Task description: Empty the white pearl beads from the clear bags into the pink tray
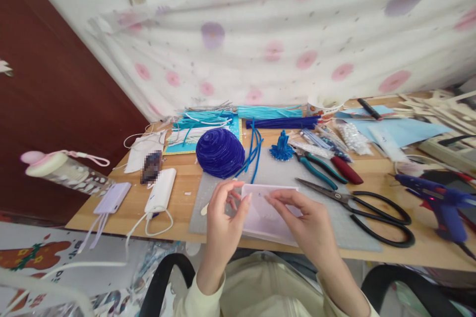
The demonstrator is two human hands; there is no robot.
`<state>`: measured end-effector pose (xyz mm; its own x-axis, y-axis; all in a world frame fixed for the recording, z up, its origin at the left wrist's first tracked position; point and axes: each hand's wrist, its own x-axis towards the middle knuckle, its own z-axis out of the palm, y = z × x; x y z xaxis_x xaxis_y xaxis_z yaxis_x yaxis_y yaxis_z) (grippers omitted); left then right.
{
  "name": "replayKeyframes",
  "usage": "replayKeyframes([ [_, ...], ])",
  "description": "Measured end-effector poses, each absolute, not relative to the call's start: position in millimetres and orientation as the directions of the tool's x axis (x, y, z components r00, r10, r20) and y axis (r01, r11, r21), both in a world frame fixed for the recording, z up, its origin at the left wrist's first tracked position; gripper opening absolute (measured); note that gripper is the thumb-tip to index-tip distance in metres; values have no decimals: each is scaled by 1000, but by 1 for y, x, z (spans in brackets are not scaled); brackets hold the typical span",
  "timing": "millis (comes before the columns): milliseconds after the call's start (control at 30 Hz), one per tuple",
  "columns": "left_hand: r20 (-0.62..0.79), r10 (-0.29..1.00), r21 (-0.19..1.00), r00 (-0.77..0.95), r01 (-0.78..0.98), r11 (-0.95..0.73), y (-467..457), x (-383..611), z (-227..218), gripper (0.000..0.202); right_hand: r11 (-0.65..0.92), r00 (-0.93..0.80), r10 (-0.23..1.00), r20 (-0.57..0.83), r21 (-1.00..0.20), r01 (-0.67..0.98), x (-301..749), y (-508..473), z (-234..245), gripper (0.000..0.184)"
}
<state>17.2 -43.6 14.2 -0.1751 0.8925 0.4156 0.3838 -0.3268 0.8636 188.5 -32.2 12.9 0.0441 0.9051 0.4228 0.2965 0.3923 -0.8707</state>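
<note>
A shallow pale lilac tray [256, 230] is at the near edge of the desk, with a few small whitish pieces inside. My left hand [223, 218] is at the tray's left edge, fingers curled and thumb over its corner; whether it grips the rim or something thin, I cannot tell. Over the tray's right half, my right hand [305, 213] pinches thumb and index finger together; what is between them is too small to name. Beyond the hands sit a dark blue coiled dome [220, 152], loose blue fuzzy stems [253, 146] and a small blue tufted piece [281, 146].
Right of the tray lie black-handled scissors [342, 198], teal-handled pliers [318, 168] and a blue glue gun [442, 198]. Bagged beads [353, 137] and stem bundles [282, 123] line the back. A white power bank [160, 190] and a bottle [70, 173] stand left.
</note>
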Motion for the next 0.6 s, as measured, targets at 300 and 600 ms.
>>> replayKeyframes([
  [300, 307, 925, 937, -222, 241, -253, -62, 47, 18, 17, 448, 110, 846, 521, -808, 383, 183, -40, 10, 6],
  [600, 219, 959, 976, -179, 43, -215, -57, 45, 15, 13, 521, -61, 842, 536, -778, 352, 183, -50, 17, 19],
])
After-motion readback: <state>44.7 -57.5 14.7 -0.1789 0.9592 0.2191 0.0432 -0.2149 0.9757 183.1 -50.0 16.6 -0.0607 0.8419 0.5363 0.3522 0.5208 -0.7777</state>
